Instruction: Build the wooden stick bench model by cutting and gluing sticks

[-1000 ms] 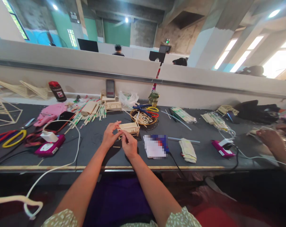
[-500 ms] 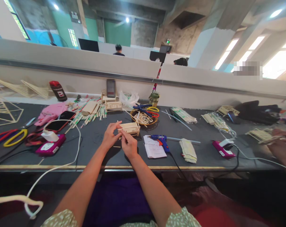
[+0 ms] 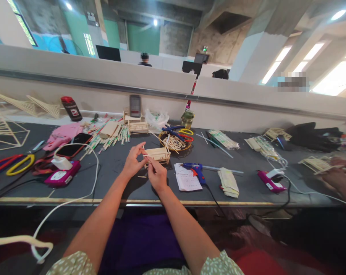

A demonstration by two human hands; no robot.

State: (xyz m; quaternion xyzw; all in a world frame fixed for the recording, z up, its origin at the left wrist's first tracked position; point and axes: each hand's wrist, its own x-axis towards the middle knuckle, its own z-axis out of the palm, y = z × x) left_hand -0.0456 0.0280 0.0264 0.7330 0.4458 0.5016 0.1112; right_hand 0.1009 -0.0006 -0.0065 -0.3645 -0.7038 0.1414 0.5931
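A small box-shaped model made of pale wooden sticks (image 3: 158, 154) stands on the dark table in front of me. My left hand (image 3: 133, 160) pinches its left end, with the index finger raised by a corner post. Close beside it, my right hand (image 3: 157, 175) has thumb and fingertips closed at the same near-left corner. Any small piece between the fingertips is too small to make out. A loose short stick (image 3: 142, 177) lies on the table between my wrists.
A basket of cut sticks (image 3: 175, 144) with pliers and scissors sits behind the model. To the right lie a blue glue gun (image 3: 194, 170) on paper and a folded cloth (image 3: 228, 182). Purple power strips (image 3: 62, 173) flank me. At far right, another person's hand (image 3: 337, 175) holds a stick model.
Both my hands stay at the model's left end with barely any shift. The whole view has moved slightly. The other person's hand at far right has changed position a little.
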